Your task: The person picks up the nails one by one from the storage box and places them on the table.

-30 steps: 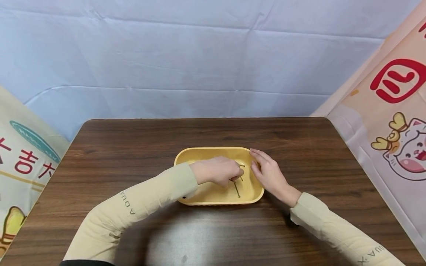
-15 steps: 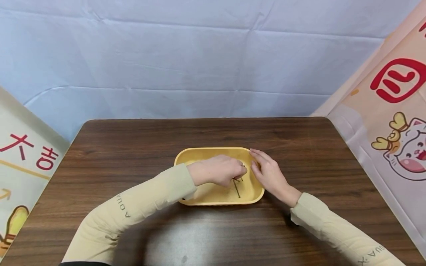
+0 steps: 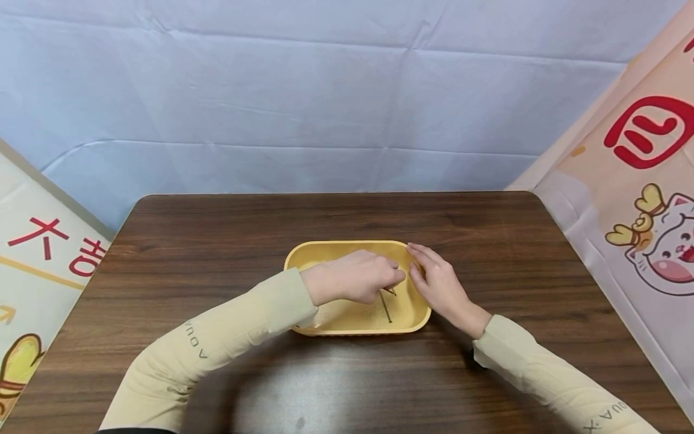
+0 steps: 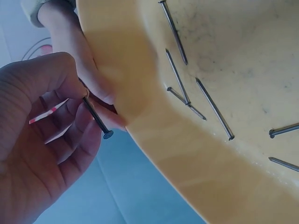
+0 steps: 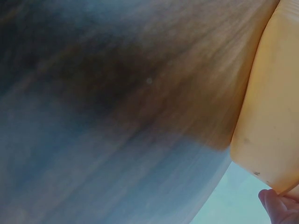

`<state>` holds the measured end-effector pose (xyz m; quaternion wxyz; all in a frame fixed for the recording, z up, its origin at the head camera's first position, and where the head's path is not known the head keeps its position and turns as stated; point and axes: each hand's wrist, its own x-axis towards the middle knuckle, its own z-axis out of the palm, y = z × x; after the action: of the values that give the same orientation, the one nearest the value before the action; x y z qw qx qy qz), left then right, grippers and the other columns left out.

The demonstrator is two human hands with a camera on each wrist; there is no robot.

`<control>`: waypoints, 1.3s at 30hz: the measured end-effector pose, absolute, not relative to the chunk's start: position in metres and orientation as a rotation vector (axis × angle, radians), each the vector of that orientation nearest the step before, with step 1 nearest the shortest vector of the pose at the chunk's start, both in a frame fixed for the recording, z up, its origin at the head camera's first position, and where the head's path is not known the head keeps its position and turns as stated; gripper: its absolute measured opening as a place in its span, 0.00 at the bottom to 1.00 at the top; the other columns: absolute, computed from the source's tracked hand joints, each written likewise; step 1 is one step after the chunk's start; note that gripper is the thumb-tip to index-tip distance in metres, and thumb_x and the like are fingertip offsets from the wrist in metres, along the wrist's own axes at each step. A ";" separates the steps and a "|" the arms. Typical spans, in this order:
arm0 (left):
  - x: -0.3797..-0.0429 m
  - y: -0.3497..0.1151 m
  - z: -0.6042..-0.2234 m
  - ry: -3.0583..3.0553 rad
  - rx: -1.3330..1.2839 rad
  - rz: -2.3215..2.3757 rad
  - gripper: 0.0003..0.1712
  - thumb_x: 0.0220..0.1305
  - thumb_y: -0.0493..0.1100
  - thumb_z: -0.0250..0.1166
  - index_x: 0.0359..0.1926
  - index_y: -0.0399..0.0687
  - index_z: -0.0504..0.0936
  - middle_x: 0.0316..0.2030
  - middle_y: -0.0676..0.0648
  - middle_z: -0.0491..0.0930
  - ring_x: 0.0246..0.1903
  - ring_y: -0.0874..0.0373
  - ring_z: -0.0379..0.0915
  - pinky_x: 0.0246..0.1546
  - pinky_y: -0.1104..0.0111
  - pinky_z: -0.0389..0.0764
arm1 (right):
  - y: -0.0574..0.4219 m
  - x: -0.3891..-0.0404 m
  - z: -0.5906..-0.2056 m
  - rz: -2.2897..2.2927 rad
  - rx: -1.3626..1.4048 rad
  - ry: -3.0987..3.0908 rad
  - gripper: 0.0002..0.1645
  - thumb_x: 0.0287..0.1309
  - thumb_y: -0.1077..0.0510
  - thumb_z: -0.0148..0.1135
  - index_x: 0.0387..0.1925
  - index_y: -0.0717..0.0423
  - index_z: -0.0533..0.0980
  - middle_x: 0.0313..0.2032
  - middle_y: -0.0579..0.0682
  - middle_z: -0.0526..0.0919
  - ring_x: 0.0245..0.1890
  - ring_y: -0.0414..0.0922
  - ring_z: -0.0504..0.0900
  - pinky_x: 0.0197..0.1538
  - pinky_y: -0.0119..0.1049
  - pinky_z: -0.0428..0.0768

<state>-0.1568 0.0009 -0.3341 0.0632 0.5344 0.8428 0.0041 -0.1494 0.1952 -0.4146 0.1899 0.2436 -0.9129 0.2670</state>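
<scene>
A yellow oblong plastic box sits on the table, several loose nails on its floor. My left hand reaches over the box, its back toward the head camera. In the left wrist view its thumb and forefinger pinch a dark nail, head end pointing down and away from the hand. Nearby on the box floor lie a long nail and a crossed pair, one being a short nail. My right hand rests at the box's right end, fingers fairly straight along the rim, fingertips at the far corner.
Dark wood-grain table surrounds the box. A pale cloth backdrop hangs behind its far edge. Printed banners stand at both sides, the right banner showing a cartoon cat.
My left hand has shifted slightly right and up over the box, covering a nail that showed beside the fingertips. My right hand stays at the rim. The banner at the left has shifted.
</scene>
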 end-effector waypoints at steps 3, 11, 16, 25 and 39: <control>-0.156 0.000 -0.334 2.565 1.658 0.017 0.13 0.46 0.28 0.57 0.30 0.50 0.74 0.27 0.56 0.72 0.25 0.64 0.69 0.21 0.73 0.70 | 0.195 -0.149 -0.415 0.749 0.682 -2.571 0.19 0.54 0.67 0.54 0.49 0.69 0.74 0.51 0.60 0.76 0.44 0.51 0.77 0.37 0.40 0.77; -0.155 -0.003 -0.330 2.624 1.731 -0.027 0.12 0.48 0.28 0.55 0.31 0.49 0.74 0.28 0.53 0.71 0.27 0.62 0.68 0.22 0.73 0.70 | 0.195 -0.149 -0.414 0.738 0.688 -2.566 0.19 0.54 0.67 0.54 0.49 0.69 0.74 0.51 0.59 0.75 0.33 0.46 0.75 0.30 0.36 0.74; -0.155 -0.004 -0.329 2.642 1.737 -0.050 0.12 0.50 0.28 0.54 0.33 0.49 0.75 0.29 0.53 0.72 0.32 0.61 0.69 0.25 0.73 0.71 | 0.195 -0.148 -0.414 0.734 0.691 -2.569 0.19 0.55 0.67 0.54 0.50 0.69 0.73 0.51 0.60 0.75 0.32 0.46 0.74 0.30 0.36 0.74; -0.155 -0.006 -0.325 2.697 1.807 -0.121 0.13 0.51 0.29 0.53 0.35 0.49 0.75 0.29 0.53 0.73 0.31 0.60 0.69 0.21 0.74 0.68 | 0.195 -0.149 -0.414 0.736 0.696 -2.568 0.20 0.55 0.67 0.54 0.50 0.69 0.73 0.51 0.60 0.75 0.37 0.48 0.76 0.32 0.37 0.75; -0.160 -0.012 -0.325 2.811 1.912 -0.169 0.11 0.49 0.30 0.57 0.32 0.51 0.76 0.26 0.54 0.74 0.29 0.59 0.69 0.18 0.72 0.68 | 0.194 -0.150 -0.416 0.733 0.690 -2.561 0.19 0.54 0.67 0.54 0.49 0.69 0.74 0.50 0.60 0.75 0.42 0.50 0.77 0.35 0.40 0.77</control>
<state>-0.1600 -0.0123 -0.3245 -0.1306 0.5569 0.8188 -0.0492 -0.1504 0.1941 -0.4162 0.1937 0.2458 -0.9131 0.2615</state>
